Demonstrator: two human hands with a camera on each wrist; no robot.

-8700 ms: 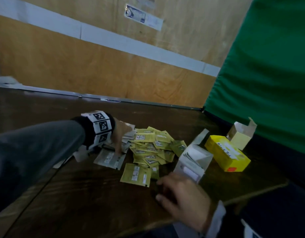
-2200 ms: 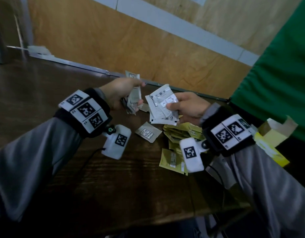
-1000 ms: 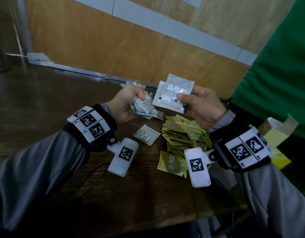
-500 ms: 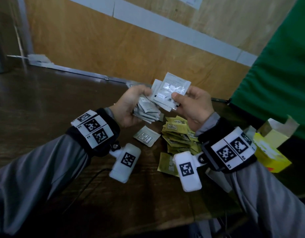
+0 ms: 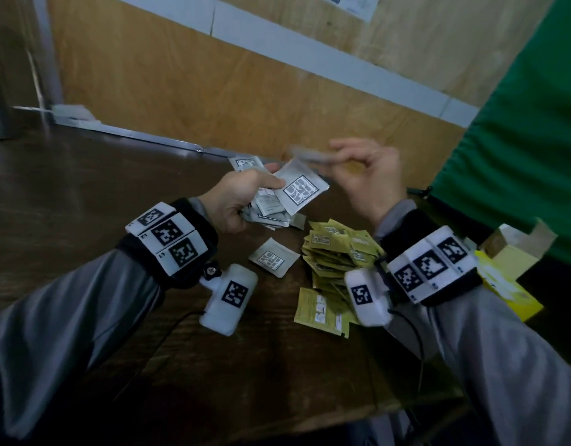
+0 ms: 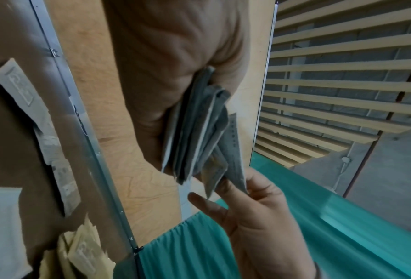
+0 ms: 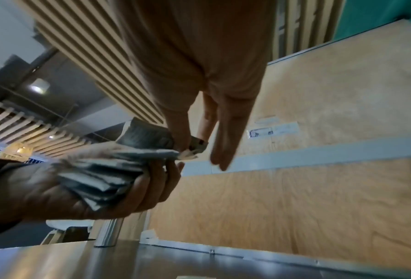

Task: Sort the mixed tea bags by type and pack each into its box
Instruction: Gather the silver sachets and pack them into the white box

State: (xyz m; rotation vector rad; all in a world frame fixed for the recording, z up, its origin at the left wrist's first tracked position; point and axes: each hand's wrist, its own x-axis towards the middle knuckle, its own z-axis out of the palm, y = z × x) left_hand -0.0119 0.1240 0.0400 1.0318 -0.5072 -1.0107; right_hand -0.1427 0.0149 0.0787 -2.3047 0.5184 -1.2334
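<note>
- My left hand [image 5: 242, 201] grips a fanned stack of white tea bags [image 5: 287, 197], thumb on top, fingers curled underneath.
- My right hand [image 5: 364, 175] pinches one more white sachet [image 5: 309, 155] between thumb and forefinger, the other fingers loose; it is blurred, edge-on, its long axis pointing across toward my left hand.
- That sachet sits just beyond and above the stack, almost touching it, so I judge the stack is where it goes.
- One loose white bag [image 5: 272, 257] lies below my left hand, nearer to it than to my right.
- The yellow-green bags [image 5: 335, 249] are heaped under my right wrist; the yellow box [image 5: 509, 284] is outside that wrist.
</note>
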